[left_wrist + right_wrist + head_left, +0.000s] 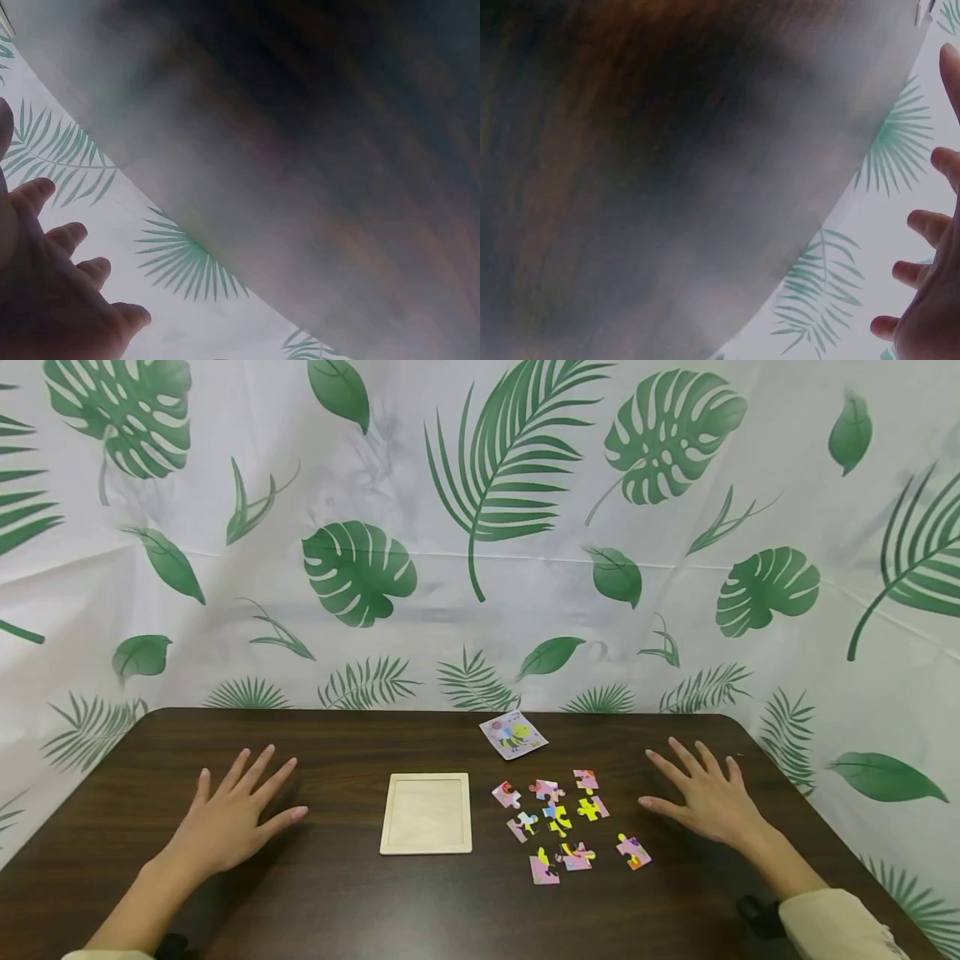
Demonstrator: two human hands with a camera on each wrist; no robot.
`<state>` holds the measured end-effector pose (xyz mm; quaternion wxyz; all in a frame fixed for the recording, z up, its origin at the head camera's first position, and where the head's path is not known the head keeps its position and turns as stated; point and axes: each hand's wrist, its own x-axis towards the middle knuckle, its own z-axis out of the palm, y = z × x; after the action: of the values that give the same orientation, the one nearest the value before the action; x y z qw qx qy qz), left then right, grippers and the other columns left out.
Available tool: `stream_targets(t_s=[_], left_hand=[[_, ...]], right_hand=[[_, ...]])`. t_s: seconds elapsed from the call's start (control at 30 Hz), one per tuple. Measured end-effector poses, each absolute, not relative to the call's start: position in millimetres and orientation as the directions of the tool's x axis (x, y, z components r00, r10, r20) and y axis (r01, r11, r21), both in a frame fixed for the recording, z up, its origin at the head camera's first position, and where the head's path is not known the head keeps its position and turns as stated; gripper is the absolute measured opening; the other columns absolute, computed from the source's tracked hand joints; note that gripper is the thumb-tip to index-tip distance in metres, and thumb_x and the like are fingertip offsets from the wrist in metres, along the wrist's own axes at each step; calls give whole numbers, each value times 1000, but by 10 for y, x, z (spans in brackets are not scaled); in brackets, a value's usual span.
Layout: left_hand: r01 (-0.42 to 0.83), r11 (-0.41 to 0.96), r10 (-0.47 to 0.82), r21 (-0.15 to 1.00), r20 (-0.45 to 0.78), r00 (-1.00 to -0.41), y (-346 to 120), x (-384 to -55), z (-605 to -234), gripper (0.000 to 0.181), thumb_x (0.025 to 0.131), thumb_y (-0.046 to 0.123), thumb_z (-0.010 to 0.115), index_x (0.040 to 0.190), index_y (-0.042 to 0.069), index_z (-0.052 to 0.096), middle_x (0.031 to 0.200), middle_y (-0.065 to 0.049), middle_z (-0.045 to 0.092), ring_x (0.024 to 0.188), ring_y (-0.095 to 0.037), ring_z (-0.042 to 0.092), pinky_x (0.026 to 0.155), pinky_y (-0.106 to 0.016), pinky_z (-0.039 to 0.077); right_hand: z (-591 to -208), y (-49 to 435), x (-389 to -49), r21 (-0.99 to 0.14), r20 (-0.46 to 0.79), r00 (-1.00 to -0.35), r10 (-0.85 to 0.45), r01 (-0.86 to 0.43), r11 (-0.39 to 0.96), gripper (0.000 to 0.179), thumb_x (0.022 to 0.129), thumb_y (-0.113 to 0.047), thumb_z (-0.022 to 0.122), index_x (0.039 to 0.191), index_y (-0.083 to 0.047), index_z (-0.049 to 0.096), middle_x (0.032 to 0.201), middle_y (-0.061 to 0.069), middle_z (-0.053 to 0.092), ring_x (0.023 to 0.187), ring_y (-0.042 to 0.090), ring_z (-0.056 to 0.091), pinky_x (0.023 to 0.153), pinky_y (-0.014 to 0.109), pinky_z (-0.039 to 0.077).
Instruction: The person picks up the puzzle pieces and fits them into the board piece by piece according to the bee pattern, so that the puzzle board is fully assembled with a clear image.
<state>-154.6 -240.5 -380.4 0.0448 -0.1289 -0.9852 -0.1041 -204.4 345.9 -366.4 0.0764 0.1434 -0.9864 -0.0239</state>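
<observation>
Spread flat over the table's left side, my left hand (228,818) holds nothing; its fingers are straight and parted. My right hand (708,802) lies the same way on the right, fingers splayed. Between them sits a square, pale wooden puzzle tray (427,816) with a raised rim and a bare inside. To its right several loose jigsaw pieces (577,857) in pink and yellow are scattered, the nearest to my right hand being a yellow and pink piece (592,808). Behind them is a square picture card (513,734) showing a bee.
The dark wood-grain table (337,902) has rounded far corners. Right behind its far edge hangs a white curtain (465,627) printed with green leaves. Dark bands (759,917) sit at both wrists, by the light sleeves (836,922).
</observation>
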Motion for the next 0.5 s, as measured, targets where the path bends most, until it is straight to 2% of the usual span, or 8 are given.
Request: stream_targets(t_s=[0.27, 0.5], left_hand=[[311, 914, 276, 261, 164, -947, -2257, -1619, -3737, 78, 84, 54, 55, 139, 3, 34, 141, -27, 27, 126, -49, 23, 90, -69, 15], [319, 862, 270, 395, 176, -947, -2044, -1646, -3657, 73, 85, 46, 60, 136, -1, 37, 136, -29, 33, 120, -49, 33, 88, -63, 30]], right_hand=[[-3598, 3325, -2055, 20, 128, -940, -315, -316, 949, 77, 81, -63, 52, 138, -14, 37, 138, 24, 33, 120, 48, 29, 86, 67, 19], [-3568, 3183, -2092, -60, 123, -932, -342, -351, 934, 75, 81, -59, 55, 135, -8, 42, 134, 24, 39, 116, 46, 36, 82, 65, 25]])
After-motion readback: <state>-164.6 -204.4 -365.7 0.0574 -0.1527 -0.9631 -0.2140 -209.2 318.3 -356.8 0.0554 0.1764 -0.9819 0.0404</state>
